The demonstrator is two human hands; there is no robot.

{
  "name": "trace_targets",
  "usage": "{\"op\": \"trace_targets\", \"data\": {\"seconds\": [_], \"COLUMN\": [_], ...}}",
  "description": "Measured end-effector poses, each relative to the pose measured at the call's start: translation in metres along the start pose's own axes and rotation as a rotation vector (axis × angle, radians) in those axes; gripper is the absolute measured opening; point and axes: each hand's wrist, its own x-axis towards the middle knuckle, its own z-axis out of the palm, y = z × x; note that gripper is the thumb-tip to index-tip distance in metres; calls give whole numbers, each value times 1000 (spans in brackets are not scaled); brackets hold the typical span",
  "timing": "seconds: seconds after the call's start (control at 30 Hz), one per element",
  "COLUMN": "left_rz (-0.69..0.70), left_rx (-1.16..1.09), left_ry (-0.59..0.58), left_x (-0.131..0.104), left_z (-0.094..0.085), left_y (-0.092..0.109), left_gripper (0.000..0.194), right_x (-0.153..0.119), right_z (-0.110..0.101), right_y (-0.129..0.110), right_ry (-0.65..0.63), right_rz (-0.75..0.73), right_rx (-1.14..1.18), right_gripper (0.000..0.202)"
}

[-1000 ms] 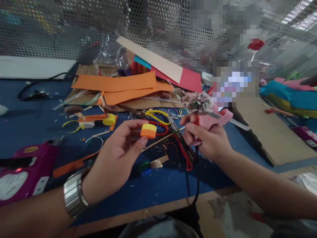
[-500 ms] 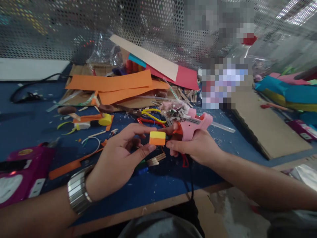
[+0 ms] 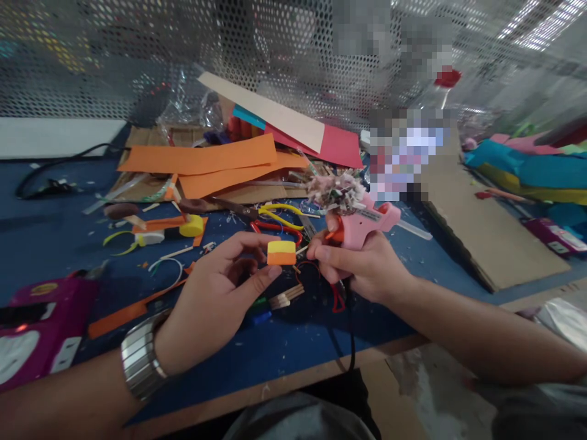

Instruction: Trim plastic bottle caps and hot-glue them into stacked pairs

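Between its thumb and fingers, my left hand (image 3: 220, 290) pinches a small block (image 3: 281, 253), yellow on top and orange below. My right hand (image 3: 362, 263) grips a pink glue gun (image 3: 367, 223) with an orange trigger; greyish, stringy clutter covers its nozzle end. A clear glue stick (image 3: 413, 230) sticks out of the gun's back. The tips of my right thumb and forefinger come together close to the block, and a thin pale stick shows in the gap there. Beyond my hands lie yellow-handled scissors (image 3: 280, 214) and a red-handled tool (image 3: 277, 229).
Orange sheets (image 3: 197, 159) lie on cardboard at the back. A small assembly with a yellow roll (image 3: 191, 225) sits to the left, behind a purple box-like device (image 3: 50, 318). On the right lie a cardboard panel (image 3: 495, 238) and blue material (image 3: 527, 168). A perforated metal screen stands behind.
My right hand has drawn the glue gun slightly up and away from the block, widening the gap. The block stays in my left hand. The whole view has shifted a little.
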Motion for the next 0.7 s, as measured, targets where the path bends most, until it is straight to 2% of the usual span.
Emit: {"op": "trace_targets", "data": {"seconds": [0.13,0.37,0.53,0.7], "left_rz": [-7,-1,7,-24], "left_rx": [30,9,-53,-65], "left_ry": [32,19,26,45], "left_x": [1,-2,0,-1], "left_z": [-1,-1,-1,-5], "left_y": [1,2,2,2], "left_gripper": [38,37,37,37], "right_x": [4,4,8,18], "right_z": [1,0,0,-10], "right_y": [-3,-3,-5,-11], "right_ry": [94,184,301,377], "right_rz": [-43,-103,-179,-266], "right_rx": [99,81,100,100], "right_gripper": [54,50,48,46]}}
